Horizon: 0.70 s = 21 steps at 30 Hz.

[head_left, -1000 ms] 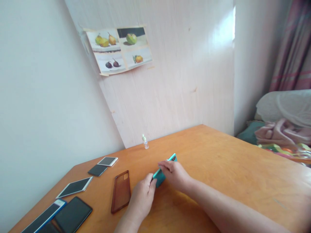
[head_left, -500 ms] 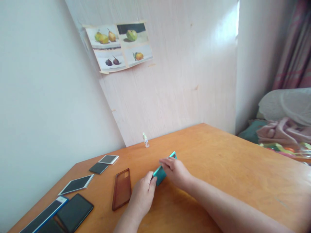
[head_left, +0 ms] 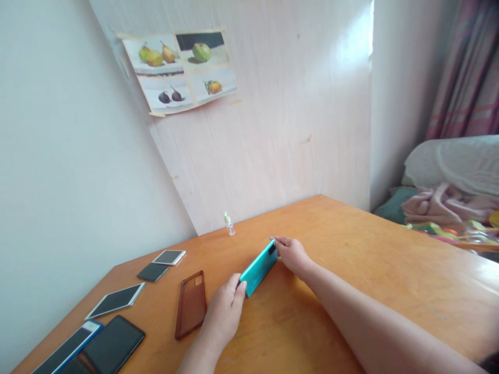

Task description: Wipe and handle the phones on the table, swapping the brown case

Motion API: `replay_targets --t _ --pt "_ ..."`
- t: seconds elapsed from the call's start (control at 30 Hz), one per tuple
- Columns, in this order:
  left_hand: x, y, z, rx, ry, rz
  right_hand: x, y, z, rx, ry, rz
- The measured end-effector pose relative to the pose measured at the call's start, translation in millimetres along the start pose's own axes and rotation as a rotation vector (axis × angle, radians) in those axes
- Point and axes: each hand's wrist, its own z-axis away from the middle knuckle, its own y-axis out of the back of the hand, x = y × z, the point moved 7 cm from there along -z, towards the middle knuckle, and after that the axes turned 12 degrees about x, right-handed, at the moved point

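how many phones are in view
6 at least: teal phone in the left hand; at left, far white phone, adjoining dark phone, nearer white phone, blue-edged phone, black phone. Another may hide at the bottom edge.

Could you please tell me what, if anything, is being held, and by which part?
The teal phone: the left hand grips its near end; the right hand is at the far, camera end, its hold unclear.
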Motion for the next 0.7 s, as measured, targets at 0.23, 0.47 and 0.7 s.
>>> replay_targets --t 0.23,0.47,0.7 --pt "-10.8 2.8 -1.2 0.022 0.062 0.071 6.8 -2.2 9.8 -0.087 -0.055 0.310" --pt "-16.9 -1.4 -1.3 0.008 0.207 0.231 3.3 2.9 12.6 -0.097 0.007 0.411" --pt "-21.7 -0.3 0.4 0.062 0.336 0.370 -2.2 -1.6 7.5 -0.074 0.109 0.309"
